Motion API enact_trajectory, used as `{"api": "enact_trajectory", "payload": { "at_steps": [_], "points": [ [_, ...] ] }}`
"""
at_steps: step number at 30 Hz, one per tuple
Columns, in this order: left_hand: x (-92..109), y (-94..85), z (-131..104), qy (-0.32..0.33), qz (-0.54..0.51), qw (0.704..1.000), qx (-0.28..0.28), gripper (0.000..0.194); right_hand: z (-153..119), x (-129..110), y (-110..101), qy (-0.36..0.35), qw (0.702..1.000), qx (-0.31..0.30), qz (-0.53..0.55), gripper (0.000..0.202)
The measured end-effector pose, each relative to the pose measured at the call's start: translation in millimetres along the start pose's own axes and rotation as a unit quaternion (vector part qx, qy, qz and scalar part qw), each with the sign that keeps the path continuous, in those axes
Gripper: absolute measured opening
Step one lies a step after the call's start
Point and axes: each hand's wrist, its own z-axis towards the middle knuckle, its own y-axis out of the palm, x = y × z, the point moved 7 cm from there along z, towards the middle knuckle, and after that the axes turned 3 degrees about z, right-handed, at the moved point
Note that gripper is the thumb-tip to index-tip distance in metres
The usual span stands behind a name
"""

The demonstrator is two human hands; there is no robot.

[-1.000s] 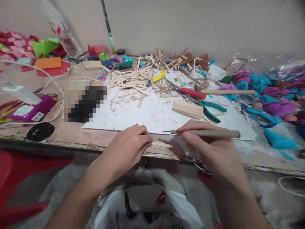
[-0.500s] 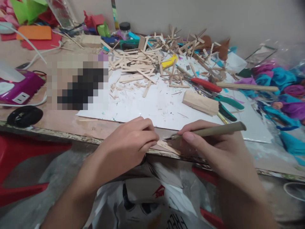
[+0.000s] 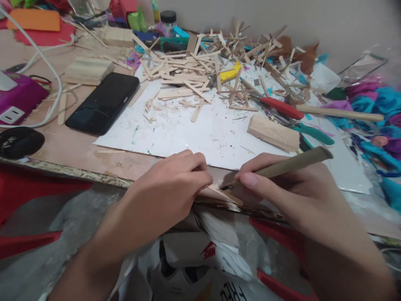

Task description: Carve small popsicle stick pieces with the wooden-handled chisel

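Observation:
At the table's front edge, my left hand (image 3: 175, 184) is closed, its curled fingers pressing a popsicle stick (image 3: 233, 197) down. The stick's right end sticks out past my fingertips; the rest is hidden under the hand. My right hand (image 3: 291, 184) grips an olive-handled craft knife (image 3: 294, 162) like a pen. The knife's dark, narrow tip touches or hovers just over the stick; I cannot tell which. Beyond my hands lies a white board (image 3: 175, 133) scattered with small shavings. A heap of popsicle sticks (image 3: 184, 69) covers its far part.
Right of the heap are red-handled pliers (image 3: 282, 108), green-handled pliers (image 3: 316, 133), a wood block (image 3: 273, 133) and a wooden rod (image 3: 341, 113). On the left lie a black phone (image 3: 105, 102), a purple power socket box (image 3: 21, 98) with a white cable, and a black mouse (image 3: 20, 142).
The view has shifted slightly, and the phone shows unblurred now. The knife tip has moved slightly along the stick toward its right end. Both hands keep their grips.

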Motion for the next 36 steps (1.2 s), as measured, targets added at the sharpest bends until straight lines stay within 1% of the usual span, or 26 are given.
{"api": "enact_trajectory", "payload": {
  "at_steps": [4, 8, 13, 16, 18, 20, 23, 25, 29, 31, 36],
  "points": [
    [1.3, -0.9, 0.2, -0.011, 0.001, 1.0, -0.014, 0.037, 3.2, 3.2, 3.2, 0.016, 1.0, -0.002, -0.001, 0.029],
    [2.3, -2.6, 2.0, -0.008, 0.007, 1.0, -0.021, 0.037, 3.8, 1.7, 1.9, 0.016, 1.0, -0.006, -0.016, 0.031],
    [1.0, -0.9, 2.5, -0.008, 0.004, 1.0, -0.03, 0.033, 9.0, -9.9, 0.5, -0.009, 0.997, -0.027, -0.072, 0.038],
    [-0.6, 2.1, 1.0, -0.016, 0.01, 0.999, -0.034, 0.03, 13.5, -12.7, 3.2, -0.005, 0.997, -0.04, -0.063, 0.038],
    [-1.2, 2.6, 0.0, -0.019, 0.011, 0.999, -0.024, 0.028, 17.0, -11.8, 5.4, 0.002, 0.998, -0.045, -0.053, 0.041],
    [-0.8, 2.4, -0.3, -0.012, 0.005, 1.0, -0.01, 0.029, 20.6, -7.2, 7.3, 0.025, 0.998, -0.049, -0.033, 0.046],
    [-0.2, 2.3, 0.4, 0.004, -0.007, 1.0, 0.007, 0.034, 23.9, 5.9, 10.1, 0.088, 0.993, -0.063, 0.041, 0.05],
    [-0.6, 2.4, 1.0, 0.009, -0.012, 1.0, 0.013, 0.036, 24.2, 14.0, 9.5, 0.116, 0.988, -0.061, 0.077, 0.051],
    [-0.8, 2.2, 0.8, 0.002, -0.014, 1.0, 0.01, 0.035, 22.2, 26.6, 5.5, 0.135, 0.986, -0.051, 0.084, 0.053],
    [0.2, 2.5, 0.6, -0.002, -0.014, 1.0, 0.0, 0.033, 21.4, 31.9, 4.5, 0.147, 0.984, -0.051, 0.084, 0.056],
    [0.5, 3.2, 1.6, -0.014, -0.001, 1.0, -0.019, 0.03, 23.5, 34.6, 7.5, 0.164, 0.982, -0.054, 0.082, 0.062]
  ]
}}
